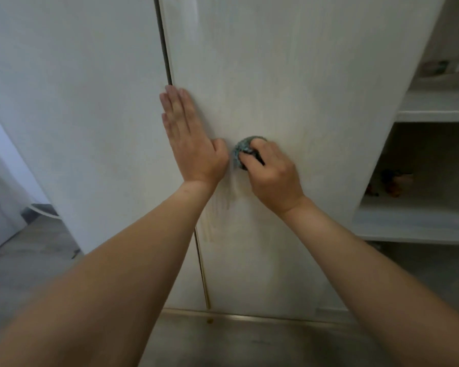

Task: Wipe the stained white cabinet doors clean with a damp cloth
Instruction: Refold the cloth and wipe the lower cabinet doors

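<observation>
Two white cabinet doors fill the view. The right door (289, 88) carries faint yellowish streaks and a smear below my hands. My left hand (190, 139) lies flat, fingers together and pointing up, against that door's left edge beside the dark gap to the left door (77, 102). My right hand (270, 173) presses a small blue-grey wad, a cloth or scouring pad (243, 151), onto the right door just to the right of my left thumb. Most of the wad is hidden under my fingers.
Open white shelves (435, 112) stand to the right, with small blurred items on the upper and middle levels. A grey floor (32, 260) runs along the bottom and left. A metal strip (249, 317) lines the cabinet's base.
</observation>
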